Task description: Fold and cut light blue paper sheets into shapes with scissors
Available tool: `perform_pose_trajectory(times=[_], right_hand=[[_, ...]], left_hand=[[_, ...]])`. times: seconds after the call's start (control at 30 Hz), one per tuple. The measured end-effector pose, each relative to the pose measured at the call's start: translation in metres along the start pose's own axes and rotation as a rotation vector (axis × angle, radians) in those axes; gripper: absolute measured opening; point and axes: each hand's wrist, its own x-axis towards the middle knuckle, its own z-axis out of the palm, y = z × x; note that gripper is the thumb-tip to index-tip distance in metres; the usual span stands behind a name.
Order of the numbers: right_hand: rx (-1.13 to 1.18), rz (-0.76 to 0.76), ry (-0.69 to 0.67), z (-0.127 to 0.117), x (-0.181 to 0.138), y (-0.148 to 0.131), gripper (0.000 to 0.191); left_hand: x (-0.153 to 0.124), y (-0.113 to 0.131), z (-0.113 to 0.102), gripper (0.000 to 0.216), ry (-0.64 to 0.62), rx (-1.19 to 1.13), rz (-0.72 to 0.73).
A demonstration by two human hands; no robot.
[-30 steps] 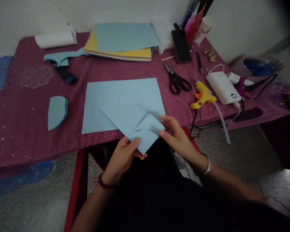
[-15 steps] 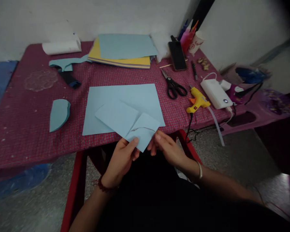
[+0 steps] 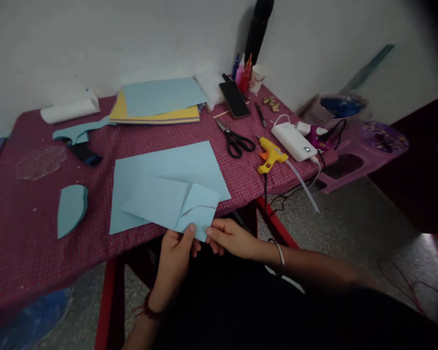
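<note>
A folded light-blue sheet of paper [image 3: 195, 206] with a curved dark line drawn across it is held at the table's front edge. My left hand [image 3: 177, 250] is closed on its lower left part, thumb on top. My right hand [image 3: 228, 237] pinches its lower right corner. Another flap of the paper [image 3: 156, 199] spreads to the left, over a larger flat light-blue sheet [image 3: 168, 158]. To the left lies a stack of cut rounded blue pieces [image 3: 71, 209]. Black-handled scissors [image 3: 235, 141] rest beyond the sheet, on the right.
A yellow glue gun [image 3: 272, 154], a white power box [image 3: 294, 141] and a phone [image 3: 234, 98] lie on the right. Stacked coloured sheets [image 3: 160, 97], a white paper roll [image 3: 71, 109] and blue offcuts [image 3: 82, 130] line the back. Paint bottles [image 3: 244, 75] stand beside a paper cup [image 3: 257, 78].
The camera view has turned, so the table appears lower and farther left. My right hand has closed on the paper's lower right corner; my left hand keeps its hold.
</note>
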Motion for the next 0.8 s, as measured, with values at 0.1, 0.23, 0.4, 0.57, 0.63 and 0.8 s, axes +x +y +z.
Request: perform_pose_trajectory(times=[0.1, 0.23, 0.4, 0.57, 0.63, 0.8], right_hand=[[-0.026, 0.002, 0.010, -0.001, 0.000, -0.001, 0.037], [-0.068, 0.012, 0.020, -0.003, 0.000, -0.004, 0.033], [-0.077, 0.032, 0.032, -0.004, 0.001, -0.004, 0.027], [-0.087, 0.059, 0.037, -0.003, 0.003, -0.003, 0.023], [-0.090, 0.075, 0.042, -0.002, 0.004, -0.004, 0.021], [-0.066, 0.077, 0.046, -0.002, 0.006, -0.006, 0.019]], left_hand=[[-0.001, 0.004, 0.002, 0.021, 0.003, 0.074, 0.027], [-0.003, 0.011, 0.001, 0.017, 0.041, 0.217, 0.104], [-0.003, 0.012, 0.000, 0.015, 0.106, 0.323, 0.253], [-0.003, 0.010, 0.001, 0.007, 0.166, 0.396, 0.270], [-0.003, 0.010, 0.001, 0.005, 0.173, 0.441, 0.278], [-0.009, 0.007, -0.002, 0.017, 0.092, 0.280, 0.203]])
